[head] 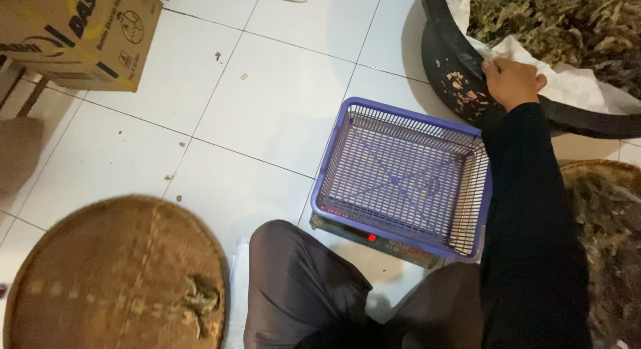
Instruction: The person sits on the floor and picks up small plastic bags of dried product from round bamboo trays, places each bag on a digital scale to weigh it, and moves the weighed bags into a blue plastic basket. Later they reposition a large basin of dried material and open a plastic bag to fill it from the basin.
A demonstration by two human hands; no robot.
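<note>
While my right hand (511, 82) closes on the white sheet (574, 85) at the black tub's rim (454, 69), just beyond the purple basket (400, 175), a hard pull may tear it, spilling dried leaves (554, 19). My left hand is not visible.

Black round tub (446, 67), white liner (574, 85), heaped dried greenish leaves (554, 19), at upper right

Basket (400, 172) on scale (380, 241); tub (461, 82) behind; tray (113, 275) left.
</note>
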